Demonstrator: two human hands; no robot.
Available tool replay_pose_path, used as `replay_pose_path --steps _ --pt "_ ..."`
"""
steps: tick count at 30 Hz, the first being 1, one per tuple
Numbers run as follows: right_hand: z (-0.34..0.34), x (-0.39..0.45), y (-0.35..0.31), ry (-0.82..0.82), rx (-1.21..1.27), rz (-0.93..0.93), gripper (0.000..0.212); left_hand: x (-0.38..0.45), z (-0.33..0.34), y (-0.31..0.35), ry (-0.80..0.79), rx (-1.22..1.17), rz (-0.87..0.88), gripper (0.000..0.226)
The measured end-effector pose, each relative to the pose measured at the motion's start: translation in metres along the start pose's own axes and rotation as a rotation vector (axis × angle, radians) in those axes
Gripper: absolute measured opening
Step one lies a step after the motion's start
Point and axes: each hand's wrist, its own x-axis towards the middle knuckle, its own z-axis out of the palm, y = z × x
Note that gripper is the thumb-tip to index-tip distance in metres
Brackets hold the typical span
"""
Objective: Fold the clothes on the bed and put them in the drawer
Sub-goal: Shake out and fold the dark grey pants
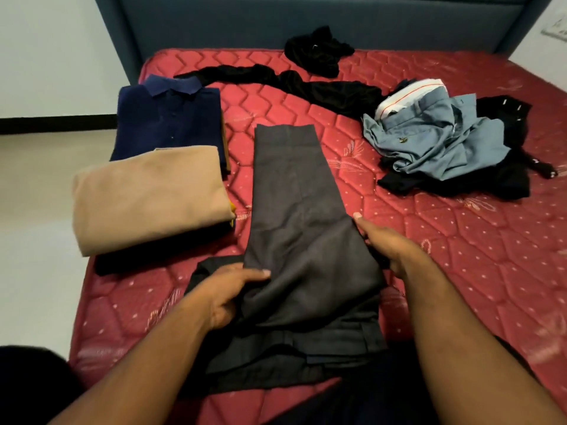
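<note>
Dark grey trousers (300, 210) lie lengthwise on the red mattress (460, 256), legs pointing to the headboard. My left hand (227, 296) grips the cloth at their left edge, thumb on top. My right hand (386, 243) pinches the right edge of the same trousers. A folded tan garment (147, 194) and a folded navy polo shirt (171, 118) rest at the left. Unfolded pieces remain: a light blue garment (435, 139) on black cloth at the right, a long black garment (306, 84) and a black bundle (319, 50) near the headboard. No drawer is visible.
A blue-grey padded headboard (306, 23) closes the far side of the bed. Pale floor (36, 210) and a white wall lie to the left of the mattress. A dark folded piece (129, 262) sticks out under the tan garment.
</note>
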Motion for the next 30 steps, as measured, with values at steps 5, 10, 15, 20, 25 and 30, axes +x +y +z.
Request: replay_pose_path --steps 5,10,15,20,25,30 --pt "0.011 -0.024 -0.009 -0.107 0.167 -0.075 0.036 -0.007 0.000 0.019 0.030 -0.114 0.052 0.024" --pt "-0.002 -0.058 -0.016 -0.302 0.630 -0.162 0.033 -0.021 -0.010 0.066 0.003 -0.145 0.144 0.026" --pt "-0.008 -0.084 -0.052 -0.249 0.389 -0.031 0.025 -0.056 0.006 0.140 -0.022 0.127 0.232 0.024" --pt "-0.048 -0.127 -0.158 -0.098 0.516 -0.366 0.023 -0.114 0.034 0.234 -0.022 0.112 0.455 0.031" --pt "-0.076 -0.181 -0.241 -0.091 0.597 -0.535 0.027 -0.177 0.062 0.297 -0.144 0.050 0.564 0.045" --pt "-0.089 -0.207 -0.291 0.144 0.449 -0.594 0.024 -0.202 0.072 0.340 -0.005 0.121 0.553 0.026"
